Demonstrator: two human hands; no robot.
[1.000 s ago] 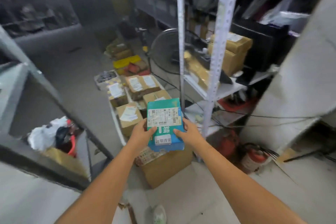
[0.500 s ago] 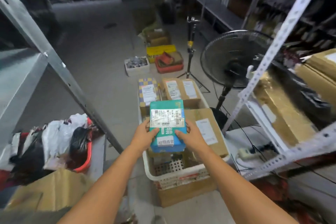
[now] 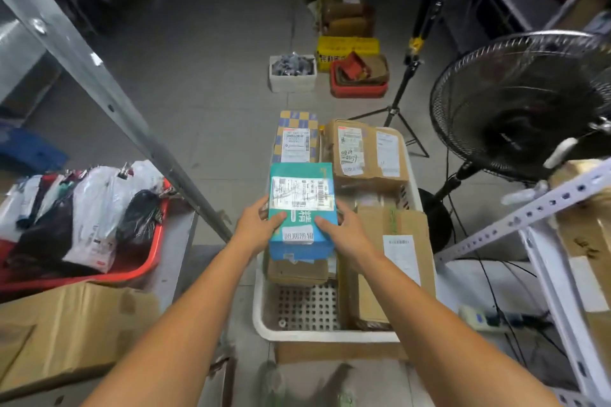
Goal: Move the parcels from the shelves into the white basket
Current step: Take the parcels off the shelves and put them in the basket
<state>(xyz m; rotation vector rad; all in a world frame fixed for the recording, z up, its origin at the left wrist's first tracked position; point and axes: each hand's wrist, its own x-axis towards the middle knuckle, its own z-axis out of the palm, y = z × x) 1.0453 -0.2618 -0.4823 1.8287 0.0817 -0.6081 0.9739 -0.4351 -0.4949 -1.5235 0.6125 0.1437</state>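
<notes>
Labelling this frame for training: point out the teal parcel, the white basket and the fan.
teal parcel [image 3: 301, 198]: head view, shipping label.
white basket [image 3: 324, 335]: head view, near rim.
fan [image 3: 496, 92]: head view, front grille.

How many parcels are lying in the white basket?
4 that I can see: a checkered box far left, a taped brown box far right, a long brown box near right, and a small brown box under the held teal parcel. Others may lie hidden beneath.

One teal cardboard parcel [image 3: 301, 208], one white plastic basket [image 3: 330, 336], two hands, left hand [image 3: 256, 228] and right hand [image 3: 347, 231], one black pedestal fan [image 3: 515, 102], one red plastic tub [image 3: 139, 263].
</notes>
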